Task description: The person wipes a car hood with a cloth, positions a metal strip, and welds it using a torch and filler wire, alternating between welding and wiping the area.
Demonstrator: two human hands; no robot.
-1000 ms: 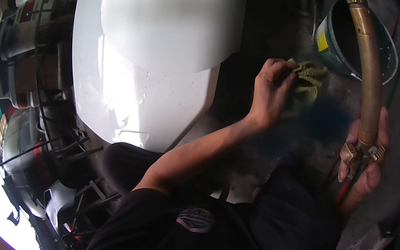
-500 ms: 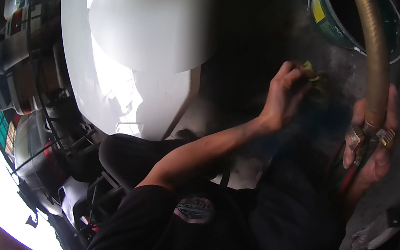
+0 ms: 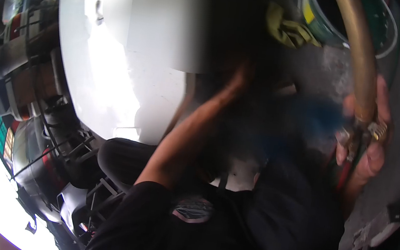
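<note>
Here, our right hand (image 3: 373,157) has its fingers clamped around the near end of the brass-coloured tube (image 3: 360,55), which runs forward; the yellow-green cloth (image 3: 291,35) lies ahead-right of our nearer left hand (image 3: 239,78), its fingers too blurred to tell.

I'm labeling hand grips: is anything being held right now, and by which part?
The right hand holds the brass-colored tool at its knobbed end, beside the knobs. The left hand is too blurred to tell.

Oval emblem (image 3: 193,209) on black shirt (image 3: 184,242), lettering too blurred to read, yellow patch (image 3: 308,11) on green bucket (image 3: 322,30), no legible text
</note>
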